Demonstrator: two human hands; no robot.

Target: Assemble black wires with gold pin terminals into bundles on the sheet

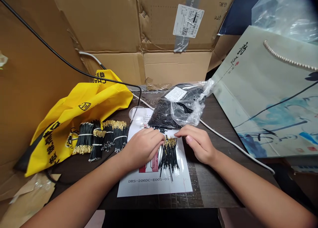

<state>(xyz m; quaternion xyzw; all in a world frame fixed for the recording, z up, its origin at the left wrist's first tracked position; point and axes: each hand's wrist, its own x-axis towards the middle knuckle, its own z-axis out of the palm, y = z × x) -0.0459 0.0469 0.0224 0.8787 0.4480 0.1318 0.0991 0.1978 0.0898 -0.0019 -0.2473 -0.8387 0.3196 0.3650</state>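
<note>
Though apart — hands (145, 145) (200, 145) near wires (169, 160).

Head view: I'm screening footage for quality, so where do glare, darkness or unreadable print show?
In the head view, glare glints on the clear plastic bag of small black pieces and the crumpled clear plastic at upper right; the same view darkens in its top-right corner; there too, the large black code on the white paper sheet reads clearly, the white bag label doesn't.

Bare hands (145, 145), bare wrists (215, 157), uncovered forearms (253, 186)
</note>
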